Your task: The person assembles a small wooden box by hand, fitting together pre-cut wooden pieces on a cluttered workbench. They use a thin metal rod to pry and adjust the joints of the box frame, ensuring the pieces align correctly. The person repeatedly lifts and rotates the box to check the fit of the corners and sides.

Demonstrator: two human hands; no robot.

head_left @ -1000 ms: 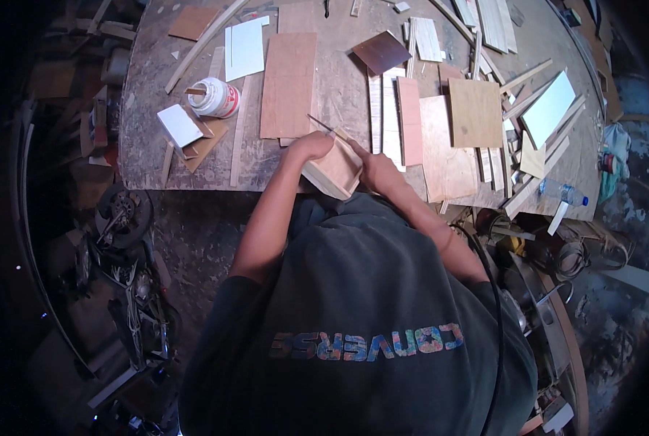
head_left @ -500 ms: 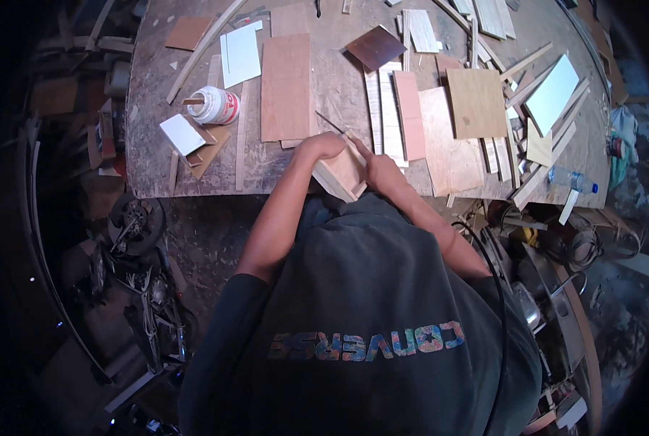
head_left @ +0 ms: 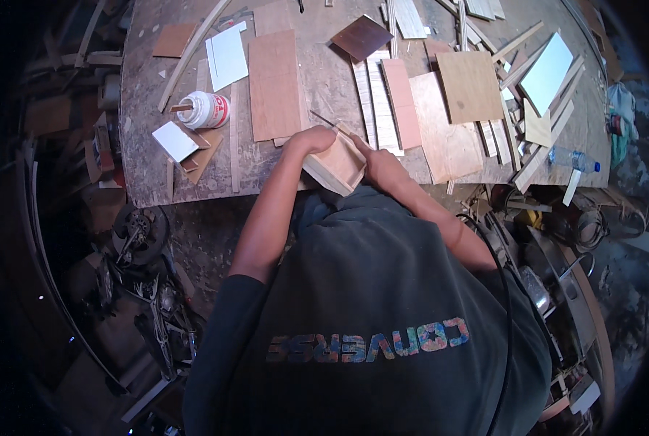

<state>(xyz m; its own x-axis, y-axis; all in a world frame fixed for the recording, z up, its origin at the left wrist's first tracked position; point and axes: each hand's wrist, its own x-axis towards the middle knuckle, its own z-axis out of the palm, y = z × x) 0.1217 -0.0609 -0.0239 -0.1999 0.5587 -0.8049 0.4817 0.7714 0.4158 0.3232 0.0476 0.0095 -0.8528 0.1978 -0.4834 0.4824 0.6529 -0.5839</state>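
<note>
A small open wooden box [head_left: 337,161] with low pale sides is held at the bench's near edge, close against my shirt. My left hand [head_left: 313,140] grips its left side, fingers bent over the far-left rim and partly hidden. On the right side is my right hand [head_left: 385,168], its index finger stretched toward the far corner and the other fingers curled. A thin, dark, pointed tool [head_left: 321,117] crosses the box's far end, in line with that index finger. Its handle is hidden in the right hand, so I cannot tell its exact kind.
Left on the bench [head_left: 226,163] stand a white glue tub [head_left: 207,110] with a stick in it and a white-topped block [head_left: 175,142]. Plywood pieces [head_left: 273,87] and wood strips lie beyond and rightward. A plastic bottle [head_left: 574,159] rests near the right edge; a spoked wheel [head_left: 139,232] is lower left.
The whole view has shifted slightly, so the bench things sit a little further left. Both hands keep their hold on the box; the tool's tip has barely moved against its far end.
</note>
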